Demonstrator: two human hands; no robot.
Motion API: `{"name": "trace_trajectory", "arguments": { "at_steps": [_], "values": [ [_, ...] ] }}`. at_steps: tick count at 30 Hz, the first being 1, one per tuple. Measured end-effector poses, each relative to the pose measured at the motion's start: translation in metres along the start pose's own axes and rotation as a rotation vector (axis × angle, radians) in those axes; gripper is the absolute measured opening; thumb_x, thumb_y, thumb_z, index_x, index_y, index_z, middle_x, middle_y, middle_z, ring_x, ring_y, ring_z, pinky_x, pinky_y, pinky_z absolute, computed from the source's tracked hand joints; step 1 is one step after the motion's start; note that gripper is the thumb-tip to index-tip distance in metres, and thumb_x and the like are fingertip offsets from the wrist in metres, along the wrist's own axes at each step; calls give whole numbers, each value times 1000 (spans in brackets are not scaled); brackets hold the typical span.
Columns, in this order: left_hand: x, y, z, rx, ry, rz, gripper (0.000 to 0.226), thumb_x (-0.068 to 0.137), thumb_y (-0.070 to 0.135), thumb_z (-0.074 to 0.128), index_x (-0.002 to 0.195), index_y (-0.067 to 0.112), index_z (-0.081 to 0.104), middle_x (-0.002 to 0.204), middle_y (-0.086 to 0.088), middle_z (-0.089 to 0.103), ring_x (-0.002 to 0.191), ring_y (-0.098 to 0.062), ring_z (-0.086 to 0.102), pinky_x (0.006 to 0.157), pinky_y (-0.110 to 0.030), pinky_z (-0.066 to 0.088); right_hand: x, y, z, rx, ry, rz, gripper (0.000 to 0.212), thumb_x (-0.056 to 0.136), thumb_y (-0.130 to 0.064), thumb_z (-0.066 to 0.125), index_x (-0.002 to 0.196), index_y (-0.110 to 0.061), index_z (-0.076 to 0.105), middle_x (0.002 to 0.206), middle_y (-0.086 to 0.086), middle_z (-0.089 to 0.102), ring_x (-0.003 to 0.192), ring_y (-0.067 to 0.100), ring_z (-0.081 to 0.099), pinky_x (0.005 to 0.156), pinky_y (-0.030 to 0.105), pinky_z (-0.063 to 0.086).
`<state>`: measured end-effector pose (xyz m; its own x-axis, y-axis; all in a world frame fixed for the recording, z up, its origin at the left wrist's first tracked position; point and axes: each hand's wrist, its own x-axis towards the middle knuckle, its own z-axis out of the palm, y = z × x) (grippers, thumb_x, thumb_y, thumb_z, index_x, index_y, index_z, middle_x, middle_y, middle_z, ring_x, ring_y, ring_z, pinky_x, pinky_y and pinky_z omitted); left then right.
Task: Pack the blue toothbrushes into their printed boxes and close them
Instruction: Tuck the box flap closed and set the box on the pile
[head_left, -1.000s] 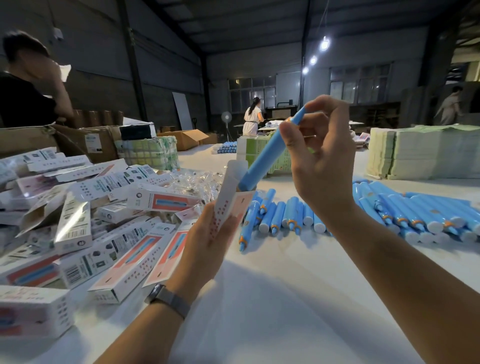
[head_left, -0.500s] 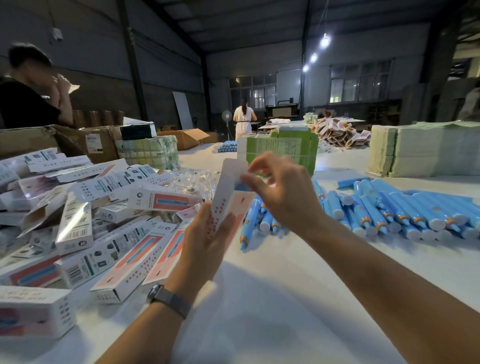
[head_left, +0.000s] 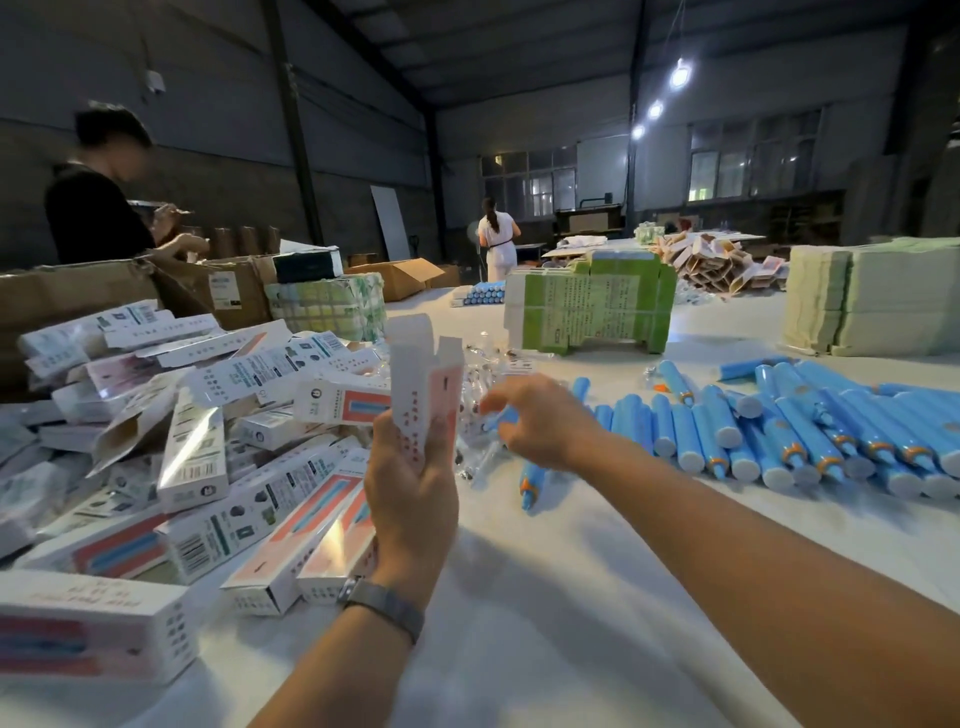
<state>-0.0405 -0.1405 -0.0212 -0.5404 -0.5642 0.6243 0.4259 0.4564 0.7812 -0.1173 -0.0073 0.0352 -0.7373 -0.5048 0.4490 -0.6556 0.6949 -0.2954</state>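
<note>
One printed box (head_left: 426, 384) stands upright, clamped in left fingers (head_left: 415, 457); right fingers (head_left: 498, 405) spread loosely beside it.

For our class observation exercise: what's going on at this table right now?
A person is packing blue toothbrushes into printed boxes. The left hand holds one printed box upright with its top flaps open. The right hand reaches out over the table toward small clear packets and the row of blue toothbrushes; whether it grips anything is unclear. A heap of boxes lies to the left. Two other people work farther back.
</note>
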Motion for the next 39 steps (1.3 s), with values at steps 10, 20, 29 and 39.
{"name": "trace_trajectory", "arguments": {
  "at_steps": [10, 20, 29, 39],
  "values": [
    [-3, 6, 1, -131, -58, -25, 25, 86, 52, 54, 101, 32, 51, 96, 6, 63, 90, -12, 65, 64, -11, 50, 11, 5, 33, -231, -310, -144, 35, 92, -10, 59, 121, -28, 54, 95, 0, 58, 83, 18, 51, 72, 32, 45],
    [-27, 30, 12, -675, -538, -269, 38, 89, 24, 68, 118, 44, 56, 118, 7, 68, 114, -14, 65, 95, -48, 52, -62, -26, -104, 995, 674, -115, 36, 77, -2, 58, 99, -30, 53, 65, 0, 61, 53, 13, 56, 48, 25, 46],
    [-41, 42, 12, -597, -604, -132, 67, 78, 6, 65, 139, 13, 38, 123, -7, 63, 118, -18, 60, 91, -27, 54, -82, -58, -97, 694, 636, -319, 28, 81, -1, 65, 98, -20, 53, 77, -6, 63, 63, 6, 61, 56, 26, 55],
    [-39, 47, 11, -488, -517, 3, 49, 84, 2, 61, 123, 24, 43, 102, 13, 64, 100, -1, 62, 84, -20, 52, -78, -39, -92, -46, 539, -360, 15, 86, -28, 59, 93, -15, 65, 92, -2, 62, 86, 20, 54, 67, 42, 51]
  ]
}}
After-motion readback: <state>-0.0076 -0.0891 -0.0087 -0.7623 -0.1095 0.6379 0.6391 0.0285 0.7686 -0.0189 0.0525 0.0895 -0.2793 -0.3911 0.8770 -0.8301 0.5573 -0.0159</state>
